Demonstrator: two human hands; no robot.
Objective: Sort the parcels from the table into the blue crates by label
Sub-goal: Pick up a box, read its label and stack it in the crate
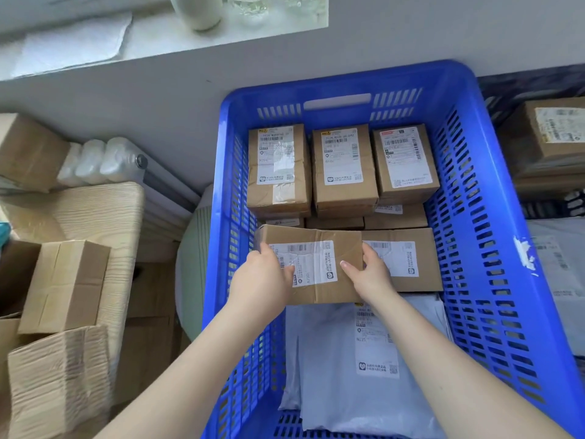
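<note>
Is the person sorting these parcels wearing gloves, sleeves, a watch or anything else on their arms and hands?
No. Both forearms are bare as far as the view shows, with no sleeves in sight. The left hand and right hand have no gloves, rings, watch or bracelet. The fingernails look short and unpainted.

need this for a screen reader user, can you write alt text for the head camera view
Two bare hands, left hand and right hand, hold a labelled cardboard parcel inside a blue crate. Three boxes line its far end; a grey mailer bag lies nearest.
</note>
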